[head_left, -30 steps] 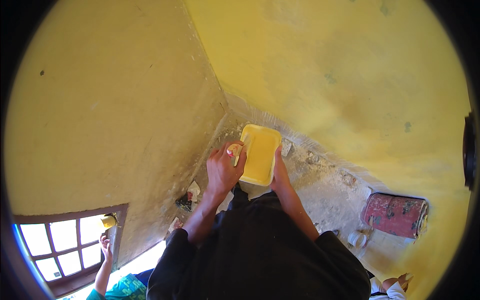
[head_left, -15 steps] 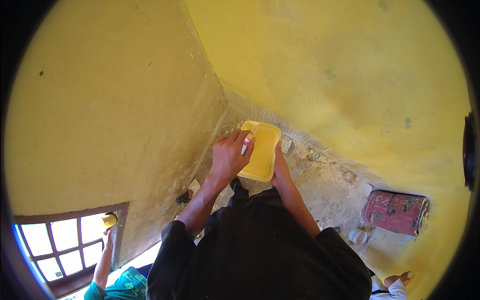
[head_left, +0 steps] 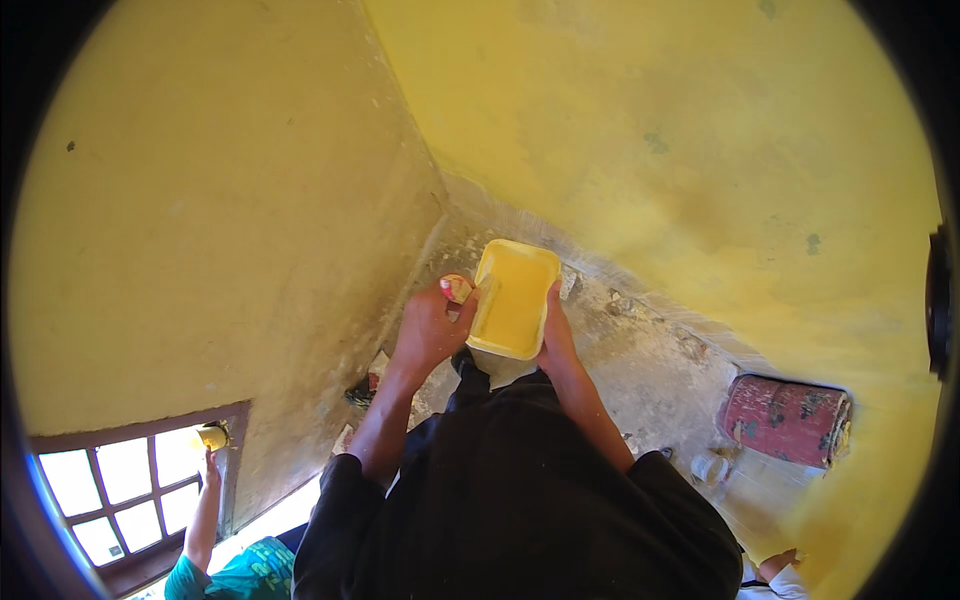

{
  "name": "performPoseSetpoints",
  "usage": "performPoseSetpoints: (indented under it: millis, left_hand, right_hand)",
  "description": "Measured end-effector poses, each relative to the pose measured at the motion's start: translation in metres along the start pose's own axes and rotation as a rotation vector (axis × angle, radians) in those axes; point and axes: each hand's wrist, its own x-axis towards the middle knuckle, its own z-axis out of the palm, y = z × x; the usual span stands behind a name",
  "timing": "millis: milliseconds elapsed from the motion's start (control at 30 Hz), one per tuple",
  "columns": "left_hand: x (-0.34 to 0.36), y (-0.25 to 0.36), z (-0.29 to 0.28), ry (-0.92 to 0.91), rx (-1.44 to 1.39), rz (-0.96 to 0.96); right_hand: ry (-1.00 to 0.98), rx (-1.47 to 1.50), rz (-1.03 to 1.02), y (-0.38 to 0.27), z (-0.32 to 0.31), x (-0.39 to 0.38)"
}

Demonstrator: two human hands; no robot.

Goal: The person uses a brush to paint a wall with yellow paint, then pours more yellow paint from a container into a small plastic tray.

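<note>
A shallow yellow rectangular tub (head_left: pixel 515 346) with yellow, paint-like material in it is held out in front of my body. Its right side rests in the grip of my right hand (head_left: pixel 556 335), thumb along the rim. My left hand (head_left: pixel 432 322) is at the tub's left edge, closed around a small tool with a red-rimmed, pale end (head_left: pixel 457 288). A greyish, flat part seems to reach over the tub's rim beside the thumb; the tool's exact kind is unclear.
Yellow walls (head_left: pixel 640 110) meet in a corner ahead, above a rubble-strewn floor (head_left: pixel 640 370). A worn red drum (head_left: pixel 785 418) and a whitish container (head_left: pixel 710 467) lie right. Someone in teal (head_left: pixel 240 572) reaches toward a window (head_left: pixel 125 470); another person's white sleeve (head_left: pixel 785 583) shows lower right.
My left hand has drawn back left and slightly down from over the tub to its left edge, turning the tool. The right hand and tub stay nearly in place.
</note>
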Motion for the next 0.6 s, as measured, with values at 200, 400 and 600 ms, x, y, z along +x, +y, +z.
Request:
performPoseSetpoints:
  millis: [200,400,600]
  left_hand:
    - [-0.003,-0.004,-0.005,-0.036,-0.029,-0.048]
    - [-0.003,-0.025,-0.002,-0.065,-0.258,-0.089]
    - [-0.002,-0.033,0.000,-0.064,-0.342,-0.189]
  right_hand:
    - [-0.044,-0.033,-0.019,-0.003,0.000,0.002]
    - [0.030,-0.068,0.011,-0.009,0.009,0.001]
    - [-0.025,-0.024,0.002,-0.008,0.007,0.004]
